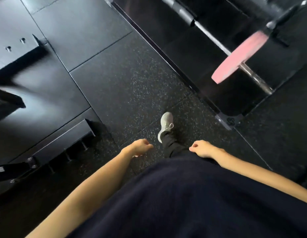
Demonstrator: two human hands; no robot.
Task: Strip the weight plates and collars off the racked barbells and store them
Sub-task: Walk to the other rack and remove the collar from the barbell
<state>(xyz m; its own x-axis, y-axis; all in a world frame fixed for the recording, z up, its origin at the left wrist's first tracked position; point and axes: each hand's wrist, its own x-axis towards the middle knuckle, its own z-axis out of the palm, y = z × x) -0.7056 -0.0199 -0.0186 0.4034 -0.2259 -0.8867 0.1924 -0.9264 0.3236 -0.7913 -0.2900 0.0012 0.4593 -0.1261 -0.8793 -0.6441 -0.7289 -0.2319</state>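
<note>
While both arms hang low, left hand point(140, 147) and right hand point(202, 148) hold nothing, fingers loosely curled. Pink plate point(238, 57) sits on barbell point(212, 37), upper right, well apart from hands. Grey shoe point(165, 125) on speckled floor point(132, 86).

Floor point(132, 83): dark speckled rubber tiles.
On floor: a grey shoe point(165, 125), black rack base point(166, 54), smooth black platform point(51, 79).

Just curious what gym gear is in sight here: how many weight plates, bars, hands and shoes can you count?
Round pink weight plate: 1
Steel barbell: 1
Empty bare hands, left hand and right hand: 2
Grey lace-up shoe: 1
Total: 5
</note>
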